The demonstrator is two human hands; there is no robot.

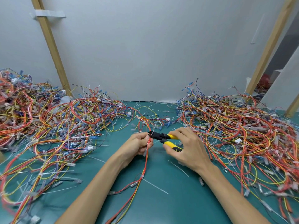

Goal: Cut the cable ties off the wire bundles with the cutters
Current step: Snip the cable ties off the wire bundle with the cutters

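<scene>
L wire pile point(48, 126): big tangle on the green mat point(169, 207), well apart from the hands. Can't tell which bundles there have ties on; too dense and blurred.

Left hand point(137, 145): fingers curled round the wire bundle point(146, 160) and pinching it just below the cutter tip. The bundle is mid-frame. It runs from the mat up through the hand, then back down toward the camera.

Handling (judgement): the bundle is light and floppy, thin insulated wires, and will sag and twist unless held close to the cut. Best grip is right beside the tie, as now. Insulation nicks easily, so only the tie should sit between the blades. A second cable tie point(142, 176) shows lower on the same bundle.

Cutters point(159, 136): black head touches the bundle at the L fingertips, yellow handles spread apart. The tie being cut is hidden by fingers and blades, so can't confirm it's in the bite.

Right hand point(189, 147): wrapped round both handles; squeeze looks not yet done.

R wire pile point(234, 135): another tangle, edges cut off by the frame.
</scene>
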